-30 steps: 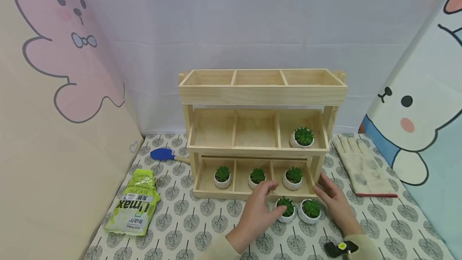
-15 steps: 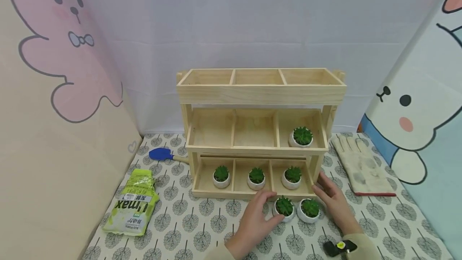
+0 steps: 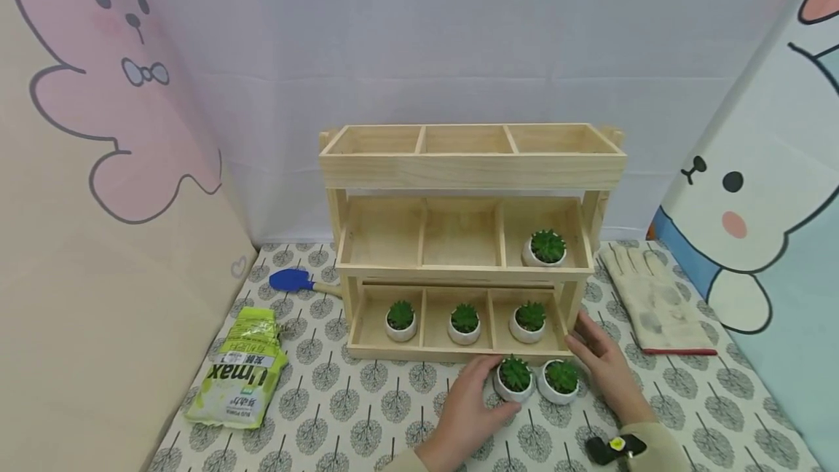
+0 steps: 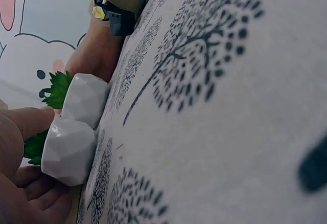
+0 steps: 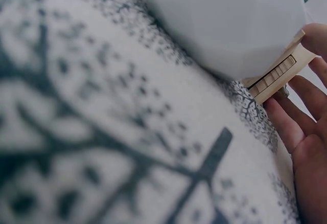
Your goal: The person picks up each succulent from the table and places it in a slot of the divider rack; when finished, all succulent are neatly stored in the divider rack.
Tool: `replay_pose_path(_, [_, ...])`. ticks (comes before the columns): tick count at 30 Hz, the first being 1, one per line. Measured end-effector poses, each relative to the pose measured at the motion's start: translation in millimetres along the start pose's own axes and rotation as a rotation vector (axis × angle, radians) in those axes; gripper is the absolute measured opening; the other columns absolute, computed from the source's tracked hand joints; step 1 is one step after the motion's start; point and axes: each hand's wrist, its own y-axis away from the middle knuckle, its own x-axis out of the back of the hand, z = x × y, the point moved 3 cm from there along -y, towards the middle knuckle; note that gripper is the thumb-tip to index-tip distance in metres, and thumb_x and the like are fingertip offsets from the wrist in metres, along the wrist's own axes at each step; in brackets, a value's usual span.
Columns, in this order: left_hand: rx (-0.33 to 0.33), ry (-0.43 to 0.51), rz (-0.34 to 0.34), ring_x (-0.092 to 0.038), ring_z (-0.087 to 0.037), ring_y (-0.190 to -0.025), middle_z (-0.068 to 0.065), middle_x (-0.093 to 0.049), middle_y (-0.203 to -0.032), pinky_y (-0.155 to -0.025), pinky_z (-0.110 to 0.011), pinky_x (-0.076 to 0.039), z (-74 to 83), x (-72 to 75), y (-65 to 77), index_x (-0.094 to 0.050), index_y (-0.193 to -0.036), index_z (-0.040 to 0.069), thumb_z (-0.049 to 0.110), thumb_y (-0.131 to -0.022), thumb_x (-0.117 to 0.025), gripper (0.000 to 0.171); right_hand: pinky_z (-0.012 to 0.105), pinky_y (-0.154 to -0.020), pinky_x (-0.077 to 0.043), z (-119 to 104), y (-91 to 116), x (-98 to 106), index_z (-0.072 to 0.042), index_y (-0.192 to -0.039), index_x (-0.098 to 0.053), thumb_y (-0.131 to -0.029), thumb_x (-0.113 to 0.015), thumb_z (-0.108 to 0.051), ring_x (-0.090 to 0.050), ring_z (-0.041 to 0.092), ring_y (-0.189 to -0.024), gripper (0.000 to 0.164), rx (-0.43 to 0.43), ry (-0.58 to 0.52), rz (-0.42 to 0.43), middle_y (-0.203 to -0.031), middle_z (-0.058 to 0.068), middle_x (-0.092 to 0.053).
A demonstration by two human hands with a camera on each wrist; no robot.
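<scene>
Two small potted succulents in white faceted pots stand side by side on the cloth before a wooden three-tier rack. My left hand has thumb and fingers around the left potted succulent, pinching its pot; in the left wrist view the thumb lies at the rim beside the leaves. Right of it, almost against it, is the second potted succulent. My right hand rests at the rack's lower right corner, fingers extended along its side. In the right wrist view a white pot looms beside those fingers.
Several potted succulents sit in the rack: three along the bottom tier and one potted succulent in the middle tier's right compartment. To the left lie a green-yellow bag and a blue trowel; at right, white gloves.
My left hand has come down from above the rack's bottom edge and closed in around the left pot on the cloth. My right hand stays at the rack's corner.
</scene>
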Motion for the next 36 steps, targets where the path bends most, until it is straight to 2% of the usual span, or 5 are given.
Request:
replay_pose_path(7, [0.009, -0.001, -0.001, -0.059, -0.016, -0.125, 0.006, -0.06, -0.139, -0.107, -0.041, -0.049, 2.7, -10.6, -3.6, -0.059, -0.144, 0.017, 0.027, -0.083, -0.09, 0.069, 0.007, -0.099, -0.038, -2, -1, -1, -0.016, -0.167, -0.023, -0.108, -0.061, -0.023, -0.038, 0.021, -0.145, 0.072, -0.007, -0.001, 0.002, -0.166, 0.022, -0.029])
replay_pose_path(17, [0.049, 0.006, -0.061, -0.057, -0.012, -0.123, 0.011, -0.059, -0.135, -0.105, -0.038, -0.049, 6.3, -19.4, -7.9, -0.06, -0.142, 0.017, 0.027, -0.084, -0.089, 0.065, 0.007, -0.098, -0.04, -2, 1, -3, -0.013, -0.166, -0.026, -0.108, -0.06, -0.018, -0.042, -0.01, -0.127, 0.068, 0.037, -0.016, 0.008, -0.164, 0.024, -0.032])
replay_pose_path(22, [0.05, 0.006, -0.045, -0.059, -0.01, -0.12, 0.011, -0.062, -0.132, -0.103, -0.036, -0.05, 5.2, -20.3, -10.4, -0.063, -0.139, 0.018, 0.026, -0.082, -0.091, 0.064, 0.008, -0.099, -0.04, -1, 2, -2, -0.013, -0.166, -0.026, -0.108, -0.06, -0.019, -0.042, -0.009, -0.128, 0.068, 0.031, -0.011, 0.012, -0.165, 0.023, -0.032])
replay_pose_path(30, [0.077, 0.101, -0.068, -0.058, 0.001, -0.098, 0.014, -0.066, -0.118, -0.083, -0.022, -0.053, -2.5, -19.0, -12.3, -0.068, -0.134, 0.02, 0.025, -0.079, -0.094, 0.062, 0.008, -0.098, -0.04, -3, 2, -1, -0.011, -0.166, -0.025, -0.108, -0.06, -0.019, -0.042, -0.006, -0.129, 0.069, 0.028, -0.015, 0.008, -0.165, 0.025, -0.031])
replay_pose_path(36, [0.098, 0.163, -0.076, -0.061, 0.0, -0.103, 0.01, -0.068, -0.122, -0.089, -0.022, -0.055, -2.0, -16.0, -12.5, -0.069, -0.132, 0.017, 0.022, -0.078, -0.095, 0.061, 0.008, -0.099, -0.04, -3, 2, -2, -0.012, -0.166, -0.025, -0.108, -0.06, -0.019, -0.042, 0.016, -0.141, 0.068, 0.024, 0.001, 0.009, -0.165, 0.024, -0.032])
